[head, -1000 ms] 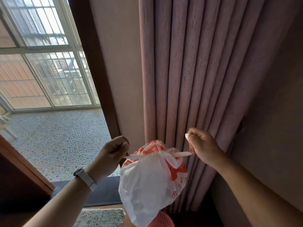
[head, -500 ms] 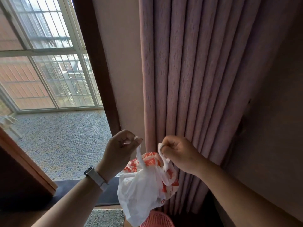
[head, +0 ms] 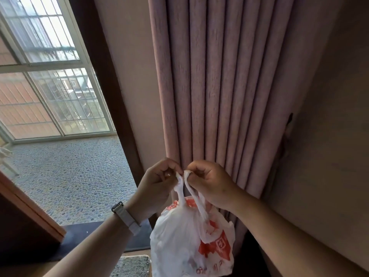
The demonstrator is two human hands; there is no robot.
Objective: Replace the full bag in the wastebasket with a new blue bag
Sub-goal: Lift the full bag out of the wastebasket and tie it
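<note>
A full white plastic bag with red print [head: 187, 242] hangs in the air at the bottom middle of the head view. Its two twisted handles run up to my hands, which meet just above it. My left hand [head: 157, 182] pinches the left handle, and my right hand [head: 209, 182] pinches the right handle; the fingertips of both nearly touch. A watch with a pale band sits on my left wrist. The wastebasket and any blue bag are out of view.
Pink pleated curtains [head: 219, 86] hang straight ahead behind the bag. A dark wooden door frame [head: 111, 96] borders a pebbled balcony floor [head: 69, 172] and barred windows on the left. A grey mat [head: 131, 266] lies on the floor below.
My hands, which pulled the handles apart a second ago, have come together above the bag and lifted the handles upright. The pink basket at the bottom has left the view.
</note>
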